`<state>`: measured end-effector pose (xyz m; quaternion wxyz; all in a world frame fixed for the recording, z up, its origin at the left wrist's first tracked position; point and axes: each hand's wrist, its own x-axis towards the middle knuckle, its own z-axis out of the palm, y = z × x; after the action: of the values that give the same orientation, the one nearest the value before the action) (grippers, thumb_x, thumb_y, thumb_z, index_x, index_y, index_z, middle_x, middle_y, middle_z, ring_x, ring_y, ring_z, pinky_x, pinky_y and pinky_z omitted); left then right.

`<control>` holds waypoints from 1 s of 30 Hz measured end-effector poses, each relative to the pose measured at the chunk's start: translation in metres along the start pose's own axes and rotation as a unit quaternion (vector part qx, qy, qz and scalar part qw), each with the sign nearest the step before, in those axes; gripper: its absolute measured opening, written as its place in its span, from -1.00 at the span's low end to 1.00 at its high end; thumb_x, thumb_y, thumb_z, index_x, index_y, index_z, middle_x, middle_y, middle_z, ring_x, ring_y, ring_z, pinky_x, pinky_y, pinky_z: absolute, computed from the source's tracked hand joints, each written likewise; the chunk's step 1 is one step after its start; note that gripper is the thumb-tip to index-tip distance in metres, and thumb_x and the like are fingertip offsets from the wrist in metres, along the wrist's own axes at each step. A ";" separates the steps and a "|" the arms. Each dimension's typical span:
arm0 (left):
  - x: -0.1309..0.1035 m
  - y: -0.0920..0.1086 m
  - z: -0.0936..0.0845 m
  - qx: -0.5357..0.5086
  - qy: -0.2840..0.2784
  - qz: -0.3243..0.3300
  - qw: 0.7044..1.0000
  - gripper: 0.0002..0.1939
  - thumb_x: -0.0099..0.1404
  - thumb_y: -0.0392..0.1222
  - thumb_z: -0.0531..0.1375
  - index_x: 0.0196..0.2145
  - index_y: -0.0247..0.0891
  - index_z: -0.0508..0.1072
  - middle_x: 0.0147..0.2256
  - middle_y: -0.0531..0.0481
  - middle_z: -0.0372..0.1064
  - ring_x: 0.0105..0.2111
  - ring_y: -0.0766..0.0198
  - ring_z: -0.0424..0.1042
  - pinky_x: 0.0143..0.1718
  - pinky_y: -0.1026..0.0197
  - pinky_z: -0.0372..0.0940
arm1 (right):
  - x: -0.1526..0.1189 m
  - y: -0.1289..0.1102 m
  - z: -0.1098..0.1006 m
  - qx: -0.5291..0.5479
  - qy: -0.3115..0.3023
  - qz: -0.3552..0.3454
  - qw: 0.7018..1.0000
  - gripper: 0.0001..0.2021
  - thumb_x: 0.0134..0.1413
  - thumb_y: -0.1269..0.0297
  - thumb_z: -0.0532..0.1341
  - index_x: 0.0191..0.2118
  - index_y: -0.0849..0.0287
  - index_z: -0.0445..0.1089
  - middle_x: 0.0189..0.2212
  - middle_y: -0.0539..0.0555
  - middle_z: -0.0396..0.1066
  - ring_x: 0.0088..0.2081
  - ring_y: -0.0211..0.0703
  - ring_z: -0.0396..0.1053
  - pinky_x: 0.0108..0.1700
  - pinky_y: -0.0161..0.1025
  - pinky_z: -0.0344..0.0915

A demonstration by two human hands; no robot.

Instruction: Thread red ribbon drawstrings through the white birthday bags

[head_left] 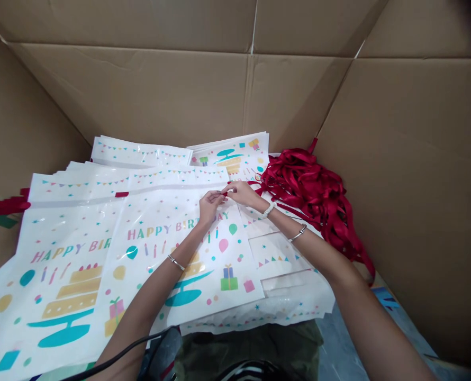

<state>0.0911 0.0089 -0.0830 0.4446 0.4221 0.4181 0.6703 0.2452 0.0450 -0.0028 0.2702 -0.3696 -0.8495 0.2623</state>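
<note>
A white plastic gift bag [140, 288] printed with "HAPPY BIRTHDAY", a cake and balloons lies flat before me. My left hand [209, 206] rests at its upper right part, fingertips pinched on a small bit of red ribbon. Right beside it, my right hand [241, 193] has its fingers closed on the same ribbon [255, 184], at the bag's side edge. Their fingertips meet, so the exact grip is partly hidden. From there the ribbon runs right toward a big tangled pile of red ribbon [302, 177].
Another printed bag [66, 233] overlaps at the left, with red ribbon ends [9, 205] sticking out. More bags [235, 153] are stacked behind and below. Tall cardboard walls [140, 90] enclose the back and sides. A black cable [120, 353] crosses at the front.
</note>
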 end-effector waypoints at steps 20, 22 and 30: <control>-0.003 0.007 -0.001 0.016 -0.060 -0.057 0.996 -0.52 0.04 0.16 0.44 -0.31 -0.33 0.55 -0.31 -0.19 0.59 -0.31 0.13 0.58 -0.20 0.15 0.41 | -0.012 0.031 0.003 0.158 0.039 -0.033 0.986 -0.82 0.05 0.34 0.25 -0.19 0.23 0.44 -0.21 0.08 0.48 -0.21 -0.19 0.39 -0.14 -0.27 0.27; -0.003 0.007 -0.001 0.013 -0.056 -0.056 0.997 -0.53 0.05 0.15 0.43 -0.31 -0.33 0.55 -0.32 -0.19 0.58 -0.32 0.13 0.58 -0.21 0.15 0.41 | -0.015 0.027 0.000 0.177 0.035 0.002 0.984 -0.81 0.10 0.26 0.21 -0.17 0.22 0.41 -0.24 0.06 0.46 -0.25 -0.21 0.36 -0.17 -0.28 0.25; -0.004 0.010 0.001 0.027 -0.040 -0.042 0.998 -0.51 0.03 0.16 0.43 -0.28 -0.32 0.54 -0.33 -0.17 0.58 -0.31 0.11 0.58 -0.23 0.17 0.38 | -0.017 0.019 -0.019 0.159 -0.053 0.070 0.983 -0.67 0.23 0.07 0.11 -0.42 0.23 0.32 -0.48 -0.02 0.31 -0.43 -0.30 0.20 -0.36 -0.33 0.10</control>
<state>0.0911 0.0027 -0.0745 0.4771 0.4428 0.4354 0.6218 0.2768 0.0480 -0.0059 0.2610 -0.3658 -0.7823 0.4314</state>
